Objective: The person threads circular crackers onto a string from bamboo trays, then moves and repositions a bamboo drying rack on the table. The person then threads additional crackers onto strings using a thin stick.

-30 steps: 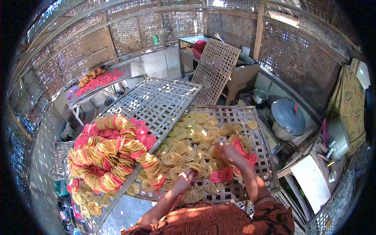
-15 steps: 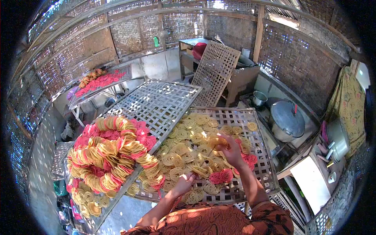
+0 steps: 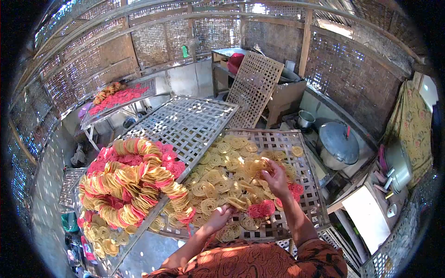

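Note:
Thin, coiled, noodle-like yellow crackers (image 3: 213, 189) cover much of a woven bamboo tray (image 3: 309, 194) in front of me. My left hand (image 3: 221, 216) is closed at the tray's near side, its fingertips pinching the edge of a tilted yellow cracker (image 3: 238, 203). What else is in that grip is hidden. To the right, my right hand (image 3: 276, 180) hovers over the crackers, thumb and fingers apart. A yellow cracker (image 3: 254, 167) lies just left of its fingertips. Pink crackers (image 3: 262, 210) sit bunched together between my two forearms, with more under my right wrist.
Long garlands of yellow and pink crackers (image 3: 123, 180) are heaped on a second woven tray (image 3: 185, 116) at the left. A large lidded pot (image 3: 339, 143) and a small pot (image 3: 306, 119) stand at the right. Another woven panel (image 3: 255, 88) leans behind.
My right hand has spread its fingers and shifted slightly right, away from the yellow cracker it was holding. My left hand stays almost in place.

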Available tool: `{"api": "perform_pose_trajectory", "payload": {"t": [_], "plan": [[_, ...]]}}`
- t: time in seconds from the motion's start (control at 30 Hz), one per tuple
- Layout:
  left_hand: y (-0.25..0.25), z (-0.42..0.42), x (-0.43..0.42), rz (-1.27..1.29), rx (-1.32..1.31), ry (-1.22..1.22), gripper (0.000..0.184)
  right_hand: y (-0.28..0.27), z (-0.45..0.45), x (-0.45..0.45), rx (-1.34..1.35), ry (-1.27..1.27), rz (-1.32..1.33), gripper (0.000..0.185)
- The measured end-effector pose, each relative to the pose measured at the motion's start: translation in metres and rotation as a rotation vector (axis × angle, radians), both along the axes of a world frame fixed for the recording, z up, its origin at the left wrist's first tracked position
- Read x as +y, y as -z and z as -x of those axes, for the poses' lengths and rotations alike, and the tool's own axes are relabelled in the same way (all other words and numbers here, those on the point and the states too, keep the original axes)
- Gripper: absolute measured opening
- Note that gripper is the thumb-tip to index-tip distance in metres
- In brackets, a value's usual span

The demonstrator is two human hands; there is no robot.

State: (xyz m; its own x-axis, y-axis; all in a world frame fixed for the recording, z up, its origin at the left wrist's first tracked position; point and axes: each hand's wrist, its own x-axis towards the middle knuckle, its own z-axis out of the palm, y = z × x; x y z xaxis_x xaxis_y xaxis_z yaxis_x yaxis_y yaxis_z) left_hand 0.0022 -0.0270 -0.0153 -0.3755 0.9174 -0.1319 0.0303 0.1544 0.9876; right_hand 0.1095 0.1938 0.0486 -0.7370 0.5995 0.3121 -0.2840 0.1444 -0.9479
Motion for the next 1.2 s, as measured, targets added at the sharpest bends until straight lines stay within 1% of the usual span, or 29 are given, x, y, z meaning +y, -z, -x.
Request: {"api": "perform_pose_trajectory", "payload": {"t": [0.03, 0.1, 0.13, 0.2, 0.23, 0.3, 0.33, 0.4, 0.43, 0.5, 0.53, 0.6, 0.63, 0.7, 0.8, 0.9, 0.93, 1.0, 1.03, 1.1, 1.13, 1.17, 1.2], "plan": [[-0.006, -0.001, 0.000, 0.037, -0.021, -0.003, 0.033, -0.001, 0.002, -0.002, 0.021, 0.034, -0.032, 0.043], [-0.015, -0.002, -0.001, 0.113, -0.065, -0.008, 0.033, -0.001, 0.000, -0.004, -0.077, 0.082, -0.147, 0.039], [-0.008, -0.001, 0.000, 0.097, -0.081, -0.009, 0.033, -0.001, -0.001, -0.005, -0.127, 0.108, -0.203, 0.038], [0.011, 0.003, 0.002, 0.065, -0.113, -0.009, 0.032, -0.003, -0.003, -0.014, -0.089, 0.115, -0.234, 0.036], [0.010, 0.003, 0.001, 0.080, -0.087, -0.002, 0.032, -0.004, -0.004, -0.017, -0.070, 0.117, -0.249, 0.035], [0.006, 0.004, -0.001, 0.109, -0.035, 0.007, 0.031, -0.004, -0.003, -0.016, 0.082, 0.016, 0.016, 0.034], [0.012, 0.005, -0.001, 0.048, 0.011, -0.004, 0.031, -0.005, -0.004, -0.017, 0.157, -0.034, 0.150, 0.034], [0.027, 0.006, 0.000, -0.073, 0.102, -0.019, 0.030, -0.014, -0.004, -0.021, 0.198, -0.019, 0.385, 0.034], [0.023, 0.005, -0.001, -0.087, 0.125, -0.012, 0.029, -0.018, -0.005, -0.023, 0.220, -0.012, 0.503, 0.034], [0.012, 0.002, -0.003, -0.115, 0.170, -0.001, 0.029, -0.006, -0.005, -0.018, 0.106, 0.042, 0.370, 0.031], [0.012, 0.003, -0.004, -0.063, 0.190, 0.024, 0.029, 0.002, -0.004, -0.014, 0.049, 0.068, 0.303, 0.030], [0.012, 0.006, -0.005, 0.041, 0.232, 0.074, 0.028, 0.017, -0.002, -0.008, 0.058, 0.255, 0.108, 0.030], [0.009, 0.005, -0.005, 0.056, 0.225, 0.058, 0.028, 0.015, -0.001, -0.009, 0.062, 0.348, 0.009, 0.030], [0.004, 0.002, -0.006, 0.084, 0.207, 0.025, 0.028, 0.008, -0.007, -0.012, 0.050, 0.348, 0.029, 0.030], [0.003, 0.001, -0.009, 0.028, 0.157, 0.014, 0.028, 0.004, -0.012, -0.015, 0.031, 0.345, 0.029, 0.029], [0.002, -0.005, -0.012, -0.001, -0.021, 0.009, 0.028, 0.001, -0.016, -0.019, 0.049, 0.319, 0.001, 0.028], [0.000, -0.006, -0.013, -0.003, 0.006, 0.029, 0.028, -0.001, -0.018, -0.022, 0.060, 0.305, -0.010, 0.028], [-0.003, -0.006, -0.016, -0.008, 0.060, 0.068, 0.027, -0.003, -0.023, -0.025, 0.060, 0.288, -0.122, 0.025], [-0.002, -0.007, -0.017, 0.004, -0.055, 0.073, 0.026, -0.003, -0.024, -0.026, 0.059, 0.278, -0.177, 0.024], [0.001, -0.009, -0.019, 0.025, -0.284, 0.083, 0.025, -0.005, -0.024, -0.028, 0.135, 0.287, -0.533, 0.020], [-0.002, -0.010, -0.021, 0.031, -0.349, 0.104, 0.025, -0.006, -0.024, -0.029, 0.174, 0.290, -0.712, 0.018], [-0.008, -0.010, -0.023, 0.036, -0.415, 0.125, 0.024, -0.009, -0.026, -0.034, 0.173, 0.242, -0.690, 0.015], [-0.012, -0.010, -0.024, 0.041, -0.479, 0.146, 0.024, -0.009, -0.028, -0.039, 0.148, 0.166, -0.572, 0.014]]}}
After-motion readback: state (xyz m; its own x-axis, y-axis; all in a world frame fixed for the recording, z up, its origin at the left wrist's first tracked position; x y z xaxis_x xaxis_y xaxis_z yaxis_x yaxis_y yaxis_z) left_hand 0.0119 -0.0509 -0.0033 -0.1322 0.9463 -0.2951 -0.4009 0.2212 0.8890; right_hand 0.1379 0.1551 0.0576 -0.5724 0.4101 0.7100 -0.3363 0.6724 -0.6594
